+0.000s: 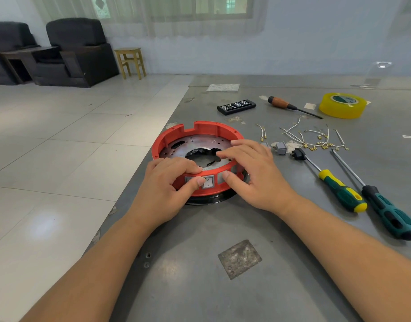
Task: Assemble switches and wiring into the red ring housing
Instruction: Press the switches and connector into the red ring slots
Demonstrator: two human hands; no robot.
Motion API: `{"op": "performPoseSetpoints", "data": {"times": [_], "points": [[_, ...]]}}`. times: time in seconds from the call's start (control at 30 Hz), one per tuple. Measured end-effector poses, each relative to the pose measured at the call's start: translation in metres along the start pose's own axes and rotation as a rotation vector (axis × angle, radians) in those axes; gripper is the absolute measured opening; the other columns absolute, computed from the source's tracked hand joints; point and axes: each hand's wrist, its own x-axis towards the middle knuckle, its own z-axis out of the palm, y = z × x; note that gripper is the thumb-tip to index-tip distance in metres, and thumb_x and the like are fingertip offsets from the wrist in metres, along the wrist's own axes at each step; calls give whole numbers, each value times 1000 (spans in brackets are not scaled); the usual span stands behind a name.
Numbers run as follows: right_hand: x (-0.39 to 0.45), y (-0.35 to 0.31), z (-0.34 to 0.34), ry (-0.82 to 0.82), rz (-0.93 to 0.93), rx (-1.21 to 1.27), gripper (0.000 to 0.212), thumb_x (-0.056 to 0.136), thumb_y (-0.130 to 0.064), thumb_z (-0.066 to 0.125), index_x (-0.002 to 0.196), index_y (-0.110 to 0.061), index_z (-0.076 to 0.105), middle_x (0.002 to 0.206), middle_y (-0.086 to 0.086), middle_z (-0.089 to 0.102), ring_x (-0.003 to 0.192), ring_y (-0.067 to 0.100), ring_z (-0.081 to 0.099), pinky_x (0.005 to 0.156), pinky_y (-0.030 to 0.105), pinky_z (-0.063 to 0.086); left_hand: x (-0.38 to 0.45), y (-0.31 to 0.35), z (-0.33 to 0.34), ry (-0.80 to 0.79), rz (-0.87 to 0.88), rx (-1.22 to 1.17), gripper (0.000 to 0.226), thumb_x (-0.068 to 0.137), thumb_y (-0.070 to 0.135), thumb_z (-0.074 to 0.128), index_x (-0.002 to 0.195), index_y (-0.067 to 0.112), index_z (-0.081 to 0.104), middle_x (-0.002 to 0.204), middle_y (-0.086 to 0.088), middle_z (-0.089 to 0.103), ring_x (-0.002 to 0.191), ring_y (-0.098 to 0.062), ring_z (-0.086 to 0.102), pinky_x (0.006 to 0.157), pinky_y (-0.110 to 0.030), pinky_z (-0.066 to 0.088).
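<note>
While the person leans over the grey metal table [281, 263], both hands are on the red ring housing [195, 133], which sits near the table's left edge on what looks like a dark base. The left hand [167, 194] grips the near wall, fingers curled over the rim and thumb pressed on the face of a grey rocker switch [208, 181] already sitting in its cutout. The right hand [253, 173] lies over the ring with fingers nearly straight and spread, its thumb touching the wall beside the next opening, holding nothing that I can see. The switch seems to be getting its final push home, and I'd say it goes best with the ring braced from inside while the thumb presses squarely, so the frame seats flush rather than cocked. To the right lie two green-handled screwdrivers [367, 196], a yellow roll of tape [342, 105], a wooden-handled screwdriver [290, 106] and a black bit case [236, 106]. Smaller still are a loose grey switch [280, 148] just right of the ring and a scatter of short white wires [316, 138] with brass terminals, waiting. Beyond the table are pale floor tiles, dark armchairs [77, 49] and a small wooden stool [130, 62] under curtained windows.
</note>
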Motion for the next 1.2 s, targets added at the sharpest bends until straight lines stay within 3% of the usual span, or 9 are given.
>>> {"op": "performPoseSetpoints", "data": {"times": [0.17, 0.4, 0.5, 0.6, 0.7, 0.8, 1.03, 1.13, 1.2], "points": [[-1, 2, 0, -30, -23, -53, 27, 97, -41, 58, 114, -28, 74, 111, -12, 66, 120, 13, 55, 108, 38, 31, -1, -5, -3, -10, -1, -11, 26, 93, 45, 68, 112, 28, 74, 110, 38, 58, 112, 24, 48, 103, -40, 44], [-2, -13, 8, -37, -36, -111, 34, 99, -53, 51, 115, -31, 73, 106, -14, 65, 113, 13, 56, 106, 38, 26, -4, 4, 4, -19, 47, 122, 35, 96, 56, 57, 115, 33, 74, 113, 21, 70, 123, -5, 55, 120, -46, 23], [-2, -13, 7, -40, -54, -115, 36, 100, -53, 51, 117, -31, 72, 109, -13, 65, 114, 13, 56, 107, 37, 26, -5, 4, 6, -14, 44, 133, 34, 98, 56, 54, 115, 34, 75, 110, 21, 71, 119, -5, 57, 117, -41, 23], [0, -8, 5, -74, -57, -85, 47, 101, -54, 48, 135, -26, 63, 130, -7, 61, 128, 13, 51, 113, 36, 29, -5, 1, 7, 1, 14, 139, 30, 98, 54, 56, 115, 35, 74, 110, 22, 69, 118, -6, 58, 112, -33, 22], [4, 6, -2, 21, 78, 3, 52, 102, -47, 48, 142, -14, 56, 143, 3, 54, 138, 19, 46, 118, 33, 32, -5, -1, 7, 3, -8, 145, 28, 97, 52, 58, 114, 35, 73, 110, 23, 68, 117, -6, 56, 111, -30, 20], [5, 23, -7, 58, 251, -155, 49, 103, -40, 48, 141, -10, 57, 146, 6, 54, 142, 25, 44, 120, 42, 32, -5, -1, 7, -12, -10, 145, 29, 98, 53, 56, 115, 36, 72, 111, 23, 67, 118, -5, 55, 112, -27, 17], [2, 49, 2, -242, 527, -472, 64, 106, -43, 38, 162, -16, 22, 172, 3, 15, 159, 28, -7, 128, 47, 0, -5, -1, 6, -47, -29, 172, 27, 98, 49, 60, 119, 35, 71, 115, 19, 69, 120, -7, 54, 112, -34, 21], [1, 50, 3, -270, 547, -498, 61, 106, -42, 39, 160, -16, 29, 170, 3, 20, 159, 28, -1, 128, 46, 1, -5, -1, 6, -59, -34, 178, 28, 98, 50, 59, 119, 35, 71, 115, 19, 69, 120, -7, 54, 112, -34, 21], [0, 48, 2, -215, 527, -525, 54, 103, -37, 47, 153, -17, 41, 163, 4, 34, 156, 29, 15, 127, 45, 9, -5, 0, 7, -62, -32, 183, 28, 99, 50, 59, 119, 35, 71, 115, 19, 69, 120, -8, 55, 112, -34, 22]]}}
